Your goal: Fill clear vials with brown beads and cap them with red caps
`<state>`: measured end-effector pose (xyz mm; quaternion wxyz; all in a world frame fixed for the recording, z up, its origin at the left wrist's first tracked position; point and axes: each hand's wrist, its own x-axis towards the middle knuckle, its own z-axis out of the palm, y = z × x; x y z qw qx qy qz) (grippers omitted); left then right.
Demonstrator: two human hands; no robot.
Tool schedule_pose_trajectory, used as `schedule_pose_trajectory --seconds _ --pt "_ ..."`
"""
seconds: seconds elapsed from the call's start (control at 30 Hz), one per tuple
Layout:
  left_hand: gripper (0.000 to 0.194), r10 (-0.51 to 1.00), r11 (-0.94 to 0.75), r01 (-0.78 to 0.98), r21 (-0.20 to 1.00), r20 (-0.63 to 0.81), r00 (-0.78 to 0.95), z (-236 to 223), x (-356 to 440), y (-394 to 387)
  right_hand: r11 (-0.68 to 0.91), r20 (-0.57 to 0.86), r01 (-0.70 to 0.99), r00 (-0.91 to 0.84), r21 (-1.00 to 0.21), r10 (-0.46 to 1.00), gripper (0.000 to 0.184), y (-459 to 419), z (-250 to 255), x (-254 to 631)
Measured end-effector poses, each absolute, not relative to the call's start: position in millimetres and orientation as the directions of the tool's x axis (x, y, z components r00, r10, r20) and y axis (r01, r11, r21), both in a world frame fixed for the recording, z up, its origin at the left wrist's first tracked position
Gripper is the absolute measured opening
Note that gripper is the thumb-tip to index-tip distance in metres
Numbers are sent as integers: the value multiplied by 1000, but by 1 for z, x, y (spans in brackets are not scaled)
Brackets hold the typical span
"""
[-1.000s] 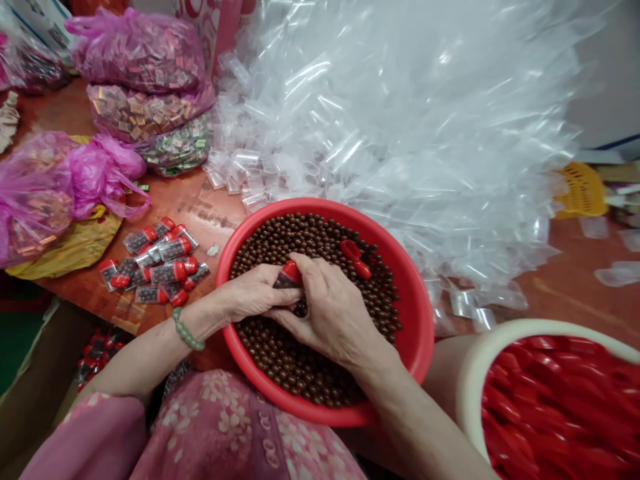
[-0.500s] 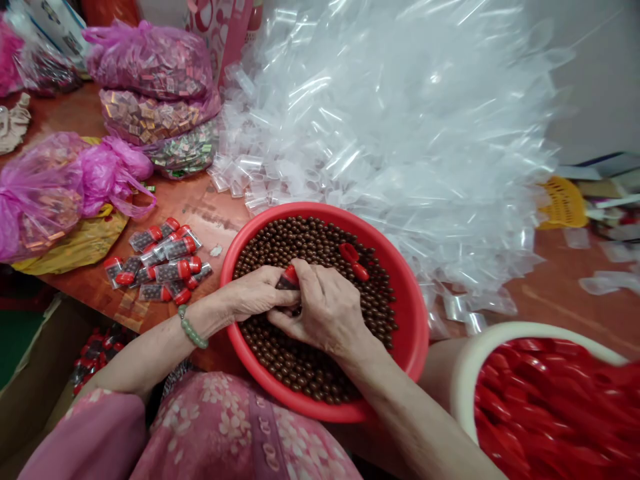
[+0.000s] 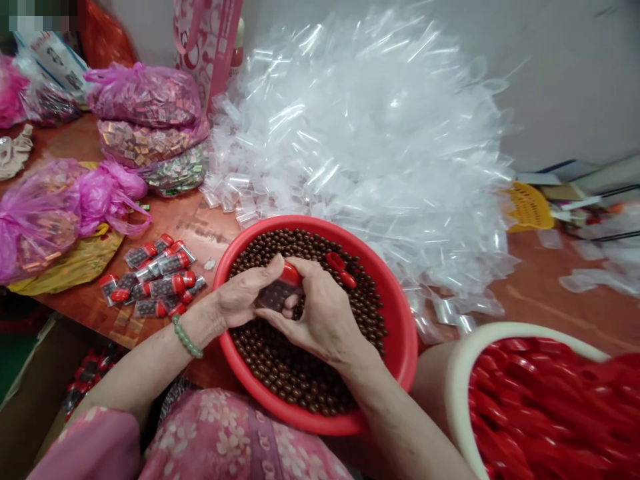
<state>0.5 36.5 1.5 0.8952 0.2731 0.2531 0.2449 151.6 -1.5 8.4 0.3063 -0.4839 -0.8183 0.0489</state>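
Over a red basin point(image 3: 407, 333) full of small brown balls point(image 3: 295, 367), both my hands hold one small clear tube point(image 3: 276, 292) filled with brown balls. My left hand point(image 3: 245, 297) grips the tube's body from the left. My right hand point(image 3: 320, 313) wraps it from the right, thumb and fingers on its red cap point(image 3: 291, 274). Two loose red caps point(image 3: 341, 267) lie on the balls just beyond my right hand.
Several filled, red-capped tubes point(image 3: 155, 280) lie on the wooden table left of the basin. A big heap of empty clear tubes point(image 3: 370, 153) rises behind it. A white tub of red caps point(image 3: 545, 407) sits at lower right. Pink bags point(image 3: 145, 100) stand at the left.
The tube has lifted slightly off the balls and my left thumb now lies along its top. The view has tilted, showing more of the wall behind.
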Motion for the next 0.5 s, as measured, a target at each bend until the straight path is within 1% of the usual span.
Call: schedule_pose_trajectory --seconds 0.03,0.1,0.13,0.17,0.23,0.3,0.33,0.4,0.43,0.47,0.5 --pt "57 590 733 -305 608 -345 731 2 3 35 541 493 789 -360 -292 792 61 -1 7 149" --pt "53 625 725 -312 614 -396 673 1 7 32 568 551 810 -412 -142 725 55 -2 4 144" --pt "50 641 716 -310 625 -415 645 0 8 29 584 567 805 -437 -98 698 53 -2 4 141" --pt "47 659 705 -307 639 -431 616 0 9 27 601 570 795 -457 -81 683 50 -4 4 138" --pt "44 699 671 -295 680 -446 559 -1 6 21 619 533 777 -477 -114 698 45 -8 9 134" --pt "43 753 595 -252 764 -420 506 2 -2 18 615 427 764 -499 -193 754 46 -11 18 133" --pt "43 780 537 -205 818 -389 489 5 -10 17 611 354 754 -518 -241 779 50 -12 23 136" --pt "45 821 377 -41 925 -314 477 15 -31 17 584 211 737 -545 -340 811 59 -10 31 149" --pt "45 850 290 38 956 -276 450 20 -44 18 551 170 744 -530 -378 831 58 -7 32 160" --pt "43 900 204 108 973 -230 370 25 -57 21 472 148 786 -453 -399 879 47 -3 32 173" --pt "41 935 153 206 966 -209 285 29 -72 23 348 147 854 -316 -386 937 34 2 29 186"
